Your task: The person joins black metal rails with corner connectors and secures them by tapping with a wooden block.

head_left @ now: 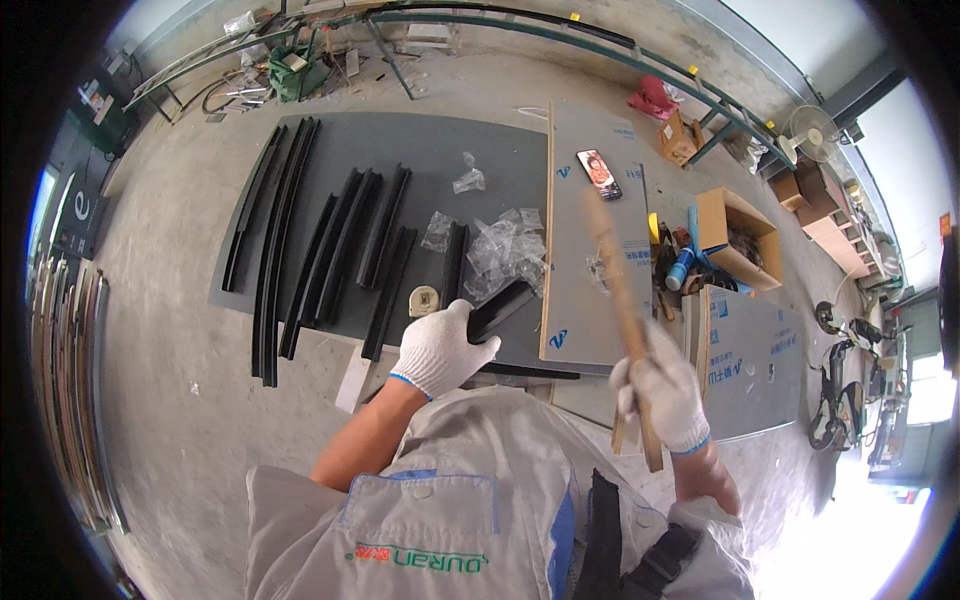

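Observation:
My left hand [443, 350], in a white knit glove, is closed around a short black profile piece [505, 306] that slants up to the right over the grey sheet [440, 145]. In my gloved right hand [666, 392] is a long wooden stick [618, 275], gripped near its lower end; its upper part is smeared by motion over the film-covered panel [590, 325]. Right above my left hand lies a tape measure [424, 300]. Several black profiles [338, 240] of different lengths lie side by side on the sheet. Crumpled clear plastic bags [507, 250] are heaped beyond the piece I hold.
A phone [599, 175] lies on the panel with its screen lit. To the right stand an open cardboard box [738, 238] and a blue can [681, 268]. A green metal frame [520, 28] runs along the back wall. Long strips [72, 390] lean at far left; a bike [842, 390] stands far right.

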`<act>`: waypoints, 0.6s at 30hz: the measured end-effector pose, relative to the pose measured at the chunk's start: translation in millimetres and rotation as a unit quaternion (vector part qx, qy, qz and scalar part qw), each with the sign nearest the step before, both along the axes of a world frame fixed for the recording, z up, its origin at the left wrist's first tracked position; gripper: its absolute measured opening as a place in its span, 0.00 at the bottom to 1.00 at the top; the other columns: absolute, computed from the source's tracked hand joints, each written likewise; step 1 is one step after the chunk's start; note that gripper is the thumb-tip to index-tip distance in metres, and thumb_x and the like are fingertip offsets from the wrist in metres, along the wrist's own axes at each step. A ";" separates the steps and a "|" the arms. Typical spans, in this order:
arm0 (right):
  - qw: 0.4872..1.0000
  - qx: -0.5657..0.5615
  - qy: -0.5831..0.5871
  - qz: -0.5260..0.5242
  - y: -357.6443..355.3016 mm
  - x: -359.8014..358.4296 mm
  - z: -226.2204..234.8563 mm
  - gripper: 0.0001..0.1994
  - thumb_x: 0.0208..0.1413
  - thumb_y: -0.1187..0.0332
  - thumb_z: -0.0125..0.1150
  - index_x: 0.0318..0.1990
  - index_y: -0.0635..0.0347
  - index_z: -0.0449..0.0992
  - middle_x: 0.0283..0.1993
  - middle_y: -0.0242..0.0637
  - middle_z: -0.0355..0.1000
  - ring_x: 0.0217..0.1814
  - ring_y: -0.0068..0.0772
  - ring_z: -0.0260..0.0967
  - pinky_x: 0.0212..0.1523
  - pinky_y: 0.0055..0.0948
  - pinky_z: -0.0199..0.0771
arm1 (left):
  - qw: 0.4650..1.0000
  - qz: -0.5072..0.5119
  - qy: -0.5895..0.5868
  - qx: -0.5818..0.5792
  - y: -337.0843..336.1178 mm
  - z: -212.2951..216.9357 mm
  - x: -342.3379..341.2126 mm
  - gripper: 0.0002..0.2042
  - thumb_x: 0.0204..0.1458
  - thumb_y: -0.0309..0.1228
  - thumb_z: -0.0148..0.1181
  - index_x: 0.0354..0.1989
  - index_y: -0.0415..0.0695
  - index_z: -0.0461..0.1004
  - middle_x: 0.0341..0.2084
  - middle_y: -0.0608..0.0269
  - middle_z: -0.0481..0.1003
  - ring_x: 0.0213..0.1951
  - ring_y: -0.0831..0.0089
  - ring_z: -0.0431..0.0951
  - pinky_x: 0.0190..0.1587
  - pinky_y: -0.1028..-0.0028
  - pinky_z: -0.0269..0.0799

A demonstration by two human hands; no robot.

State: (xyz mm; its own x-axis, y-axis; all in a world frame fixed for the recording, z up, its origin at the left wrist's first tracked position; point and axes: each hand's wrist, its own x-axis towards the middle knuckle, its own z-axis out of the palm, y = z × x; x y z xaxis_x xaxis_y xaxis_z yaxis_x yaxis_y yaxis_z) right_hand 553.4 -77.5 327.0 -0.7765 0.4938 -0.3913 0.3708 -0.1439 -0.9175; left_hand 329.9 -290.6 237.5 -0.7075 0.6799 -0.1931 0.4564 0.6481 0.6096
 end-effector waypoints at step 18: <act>0.998 -0.001 -0.051 0.033 -13.9 -0.5 -30.8 0.32 0.68 0.73 0.52 0.79 0.64 0.57 0.33 0.35 0.74 0.24 0.19 0.69 0.24 0.22 0.72 | 0.981 0.070 -0.163 0.084 3.3 -54.7 -8.3 0.34 0.49 0.52 0.75 0.49 0.30 0.75 0.33 0.39 0.82 0.42 0.47 0.86 0.47 0.58 0.79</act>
